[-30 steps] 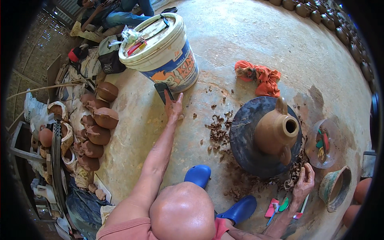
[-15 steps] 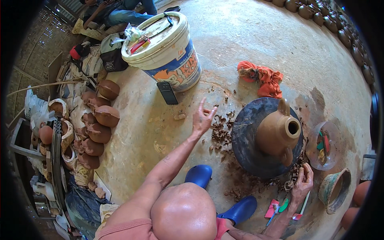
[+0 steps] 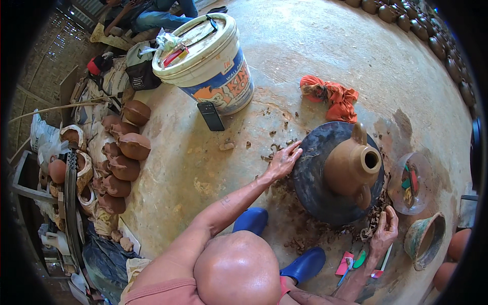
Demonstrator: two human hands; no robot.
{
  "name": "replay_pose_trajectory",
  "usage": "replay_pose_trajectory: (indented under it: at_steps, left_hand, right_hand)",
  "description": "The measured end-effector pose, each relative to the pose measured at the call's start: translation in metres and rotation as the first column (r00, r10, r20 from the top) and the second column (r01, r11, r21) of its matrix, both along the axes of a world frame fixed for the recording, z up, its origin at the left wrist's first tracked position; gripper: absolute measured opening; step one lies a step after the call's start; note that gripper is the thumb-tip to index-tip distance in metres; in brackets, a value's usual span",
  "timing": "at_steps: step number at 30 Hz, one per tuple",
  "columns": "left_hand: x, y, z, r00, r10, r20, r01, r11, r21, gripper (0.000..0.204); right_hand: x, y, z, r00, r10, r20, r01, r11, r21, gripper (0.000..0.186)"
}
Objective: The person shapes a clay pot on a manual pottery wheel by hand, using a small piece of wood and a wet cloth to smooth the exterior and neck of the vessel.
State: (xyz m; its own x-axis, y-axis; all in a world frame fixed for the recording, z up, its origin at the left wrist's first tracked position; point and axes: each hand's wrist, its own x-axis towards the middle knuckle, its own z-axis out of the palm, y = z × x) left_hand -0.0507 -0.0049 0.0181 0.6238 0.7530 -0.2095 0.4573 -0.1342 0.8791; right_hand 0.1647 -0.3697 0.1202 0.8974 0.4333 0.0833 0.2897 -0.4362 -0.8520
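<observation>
A brown clay jug [image 3: 347,170] with two loop handles and a round mouth stands on a dark round turntable [image 3: 313,198]. At the turntable's left edge rests my left hand [image 3: 284,161], its fingers stretched out and touching or almost touching the rim. My right hand [image 3: 385,233] is low by the turntable's near right side, with fingers half bent and apart; I see nothing held in it. Curled clay shavings [image 3: 305,236] lie around the turntable. Beside my right wrist are a green tool [image 3: 360,259] and a pink piece [image 3: 345,263].
A clear bowl [image 3: 396,195] of small tools and a greenish pot [image 3: 436,223] stand at right. Beyond the turntable lies an orange cloth bundle [image 3: 341,104]. A phone [image 3: 210,116] leans on a large bucket [image 3: 239,91]. Clay pots [image 3: 124,168] line the left; another person sits far back.
My left hand has moved right and down, from raised above the floor to the turntable's left edge. My right hand and the jug look almost unchanged.
</observation>
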Motion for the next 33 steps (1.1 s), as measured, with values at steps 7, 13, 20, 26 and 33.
replay_pose_trajectory:
  at_steps: [7,13,20,26,33]
  left_hand:
    - [0.037,0.002,-0.014,0.995,0.001,0.099,0.003,0.999,-0.036,0.062]
    - [0.045,0.014,-0.013,0.992,0.036,0.119,-0.027,0.997,-0.074,0.057]
    - [0.069,0.023,-0.011,0.999,0.032,-0.003,-0.032,0.999,0.027,0.062]
    - [0.078,0.039,-0.016,1.0,0.008,0.028,-0.011,0.993,0.113,0.058]
    - [0.088,0.044,-0.019,0.994,-0.01,0.106,0.005,0.999,0.045,0.055]
  right_hand:
    - [0.019,0.023,0.026,0.975,-0.059,0.215,0.028,0.989,0.146,0.014]
    - [0.005,0.083,0.065,0.931,0.014,0.365,-0.106,0.966,0.235,0.015]
    - [-0.003,0.146,0.092,0.785,0.272,0.556,-0.267,0.959,-0.091,0.104]
    - [0.031,0.136,0.081,0.821,0.341,0.458,-0.34,0.936,-0.088,0.107]
    - [0.059,0.084,0.043,0.994,0.095,0.052,-0.104,0.97,0.219,0.07]
